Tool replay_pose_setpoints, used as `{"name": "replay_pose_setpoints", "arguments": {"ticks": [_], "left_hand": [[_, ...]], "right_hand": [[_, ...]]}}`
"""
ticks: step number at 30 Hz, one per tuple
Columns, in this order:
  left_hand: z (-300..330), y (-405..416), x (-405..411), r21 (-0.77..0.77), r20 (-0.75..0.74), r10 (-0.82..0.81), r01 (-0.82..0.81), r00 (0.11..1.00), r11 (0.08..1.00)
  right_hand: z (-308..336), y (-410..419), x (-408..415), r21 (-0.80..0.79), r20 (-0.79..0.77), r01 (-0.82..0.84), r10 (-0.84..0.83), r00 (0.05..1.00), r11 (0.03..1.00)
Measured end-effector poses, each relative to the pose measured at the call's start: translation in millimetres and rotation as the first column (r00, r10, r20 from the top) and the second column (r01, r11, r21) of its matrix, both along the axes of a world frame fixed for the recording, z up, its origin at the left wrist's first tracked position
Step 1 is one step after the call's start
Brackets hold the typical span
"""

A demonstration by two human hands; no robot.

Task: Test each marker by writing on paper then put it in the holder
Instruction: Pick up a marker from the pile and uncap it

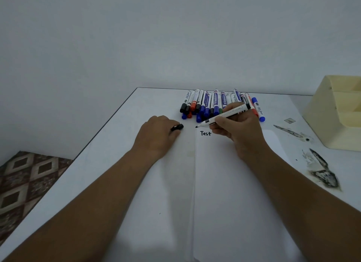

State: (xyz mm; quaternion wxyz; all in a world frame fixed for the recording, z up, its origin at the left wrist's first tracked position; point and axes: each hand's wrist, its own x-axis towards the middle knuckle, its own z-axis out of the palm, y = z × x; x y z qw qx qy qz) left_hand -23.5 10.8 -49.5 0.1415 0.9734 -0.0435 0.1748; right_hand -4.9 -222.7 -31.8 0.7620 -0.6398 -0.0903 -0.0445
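My right hand (237, 131) grips an uncapped black marker (224, 115), its tip pointing left just above the top edge of a white sheet of paper (224, 183). The word "Test" (205, 133) is written in black at the paper's top left. My left hand (158, 134) rests on the table and holds the black cap (177, 127) in curled fingers. A pile of several capped markers (213, 103) in black, blue, red and green lies behind my hands. The cream holder (336, 113) stands at the right edge.
The white table (117, 144) has dark scuffed stains (322, 172) on its right side and a small sticker (289, 120). A second sheet lies left of the paper. A wall rises behind, and patterned floor (25, 175) shows at the left.
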Motion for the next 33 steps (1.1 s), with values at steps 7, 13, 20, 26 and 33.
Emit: {"name": "replay_pose_setpoints", "arguments": {"ticks": [7,13,20,26,33], "left_hand": [[1,4,-3,-0.276,0.079,-0.082,0.101,0.994,0.956],[6,0,-9,-0.342,0.093,-0.114,0.140,0.989,0.929],[9,-5,-13,-0.348,0.107,-0.165,0.193,0.980,0.918],[11,-16,-16,-0.363,0.049,-0.208,0.211,0.977,0.908],[13,-24,-21,-0.517,0.004,-0.151,0.131,0.989,0.846]], "right_hand": [[1,-1,-1,0.040,-0.041,-0.051,0.053,0.998,0.998],[1,-3,-1,0.093,-0.058,-0.108,0.114,0.992,0.990],[2,-2,-3,0.027,-0.039,-0.135,0.136,0.990,0.990],[3,-1,-5,0.000,-0.032,-0.122,0.122,0.992,0.992],[2,2,-4,-0.015,-0.033,-0.155,0.155,0.987,0.988]]}}
